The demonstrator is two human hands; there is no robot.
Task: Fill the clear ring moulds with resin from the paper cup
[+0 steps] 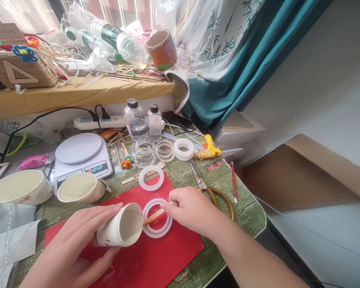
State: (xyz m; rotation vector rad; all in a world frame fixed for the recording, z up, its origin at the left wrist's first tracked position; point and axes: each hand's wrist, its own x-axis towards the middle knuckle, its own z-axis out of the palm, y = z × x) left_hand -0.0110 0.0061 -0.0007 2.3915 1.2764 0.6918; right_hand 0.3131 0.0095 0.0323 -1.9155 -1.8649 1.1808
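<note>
green tabletop (247, 210) w/ red sheet (174, 258): l hand (78, 238) around tilted cup (121, 227), r hand (193, 208) in pinch on stick (154, 217)

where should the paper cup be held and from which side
Probably around the outer wall of the paper cup, from the left, as the left hand does: it is tilted with its open mouth facing right, toward the wooden stick, so that side should stay free.

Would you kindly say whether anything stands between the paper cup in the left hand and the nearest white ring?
Only the wooden stick, held in the right hand, reaches across the white ring toward the paper cup; nothing else visible stands between them.
</note>
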